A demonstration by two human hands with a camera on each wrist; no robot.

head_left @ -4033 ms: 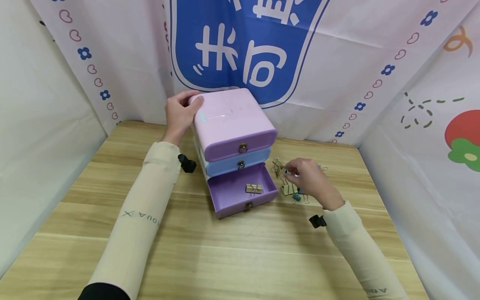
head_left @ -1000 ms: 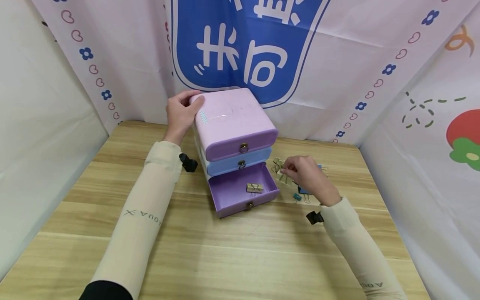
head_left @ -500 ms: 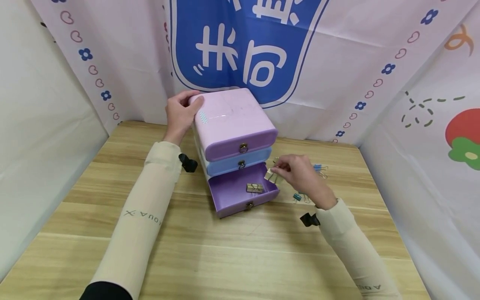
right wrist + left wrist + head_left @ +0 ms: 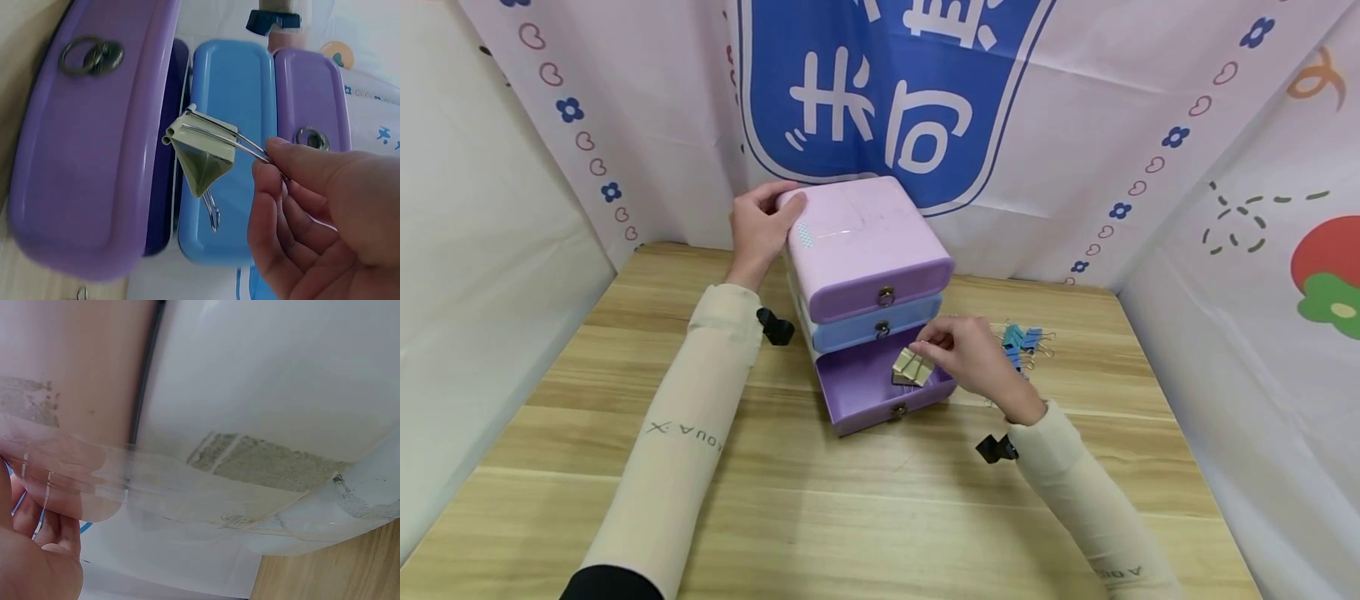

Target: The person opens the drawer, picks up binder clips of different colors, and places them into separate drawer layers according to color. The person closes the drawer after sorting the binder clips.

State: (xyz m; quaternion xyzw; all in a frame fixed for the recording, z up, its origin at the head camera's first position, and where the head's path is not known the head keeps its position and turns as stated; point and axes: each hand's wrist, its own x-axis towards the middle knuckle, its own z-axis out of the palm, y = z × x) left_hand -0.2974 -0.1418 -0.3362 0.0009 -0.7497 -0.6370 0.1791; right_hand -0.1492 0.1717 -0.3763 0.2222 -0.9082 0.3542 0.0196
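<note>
Gold clip (image 4: 205,139) held at the open bottom drawer (image 4: 856,395)

The gold clip hangs from the right hand (image 4: 972,357), over the right-hand part of the bottom drawer. Thumb and index finger pinch one of its wire handles; the other handle dangles below the clip's body. A second gold clip (image 4: 901,380) lies in the drawer, partly hidden behind the first — whether the two touch, I cannot tell.

The purple bottom drawer is pulled out of a three-tier drawer unit (image 4: 867,218). Above it, the blue middle drawer (image 4: 850,334) and the purple top drawer (image 4: 850,302) are closed, and each of the three fronts carries a ring pull.

The left hand (image 4: 760,232) grips the rear left corner of the unit's pink top, thumb on the upper face and fingers bent round the edge. Close up, clear tape (image 4: 156,478) stretches across the pink and white casings.

Just right of the right hand, a teal clip (image 4: 1013,336) and blue clips (image 4: 1032,337) lie bunched on the wooden bench (image 4: 880,517). Both forearms wear cream sleeves (image 4: 662,442) with a black device (image 4: 775,327) at each wrist. Behind the unit hangs a white banner with a blue emblem (image 4: 857,142).
</note>
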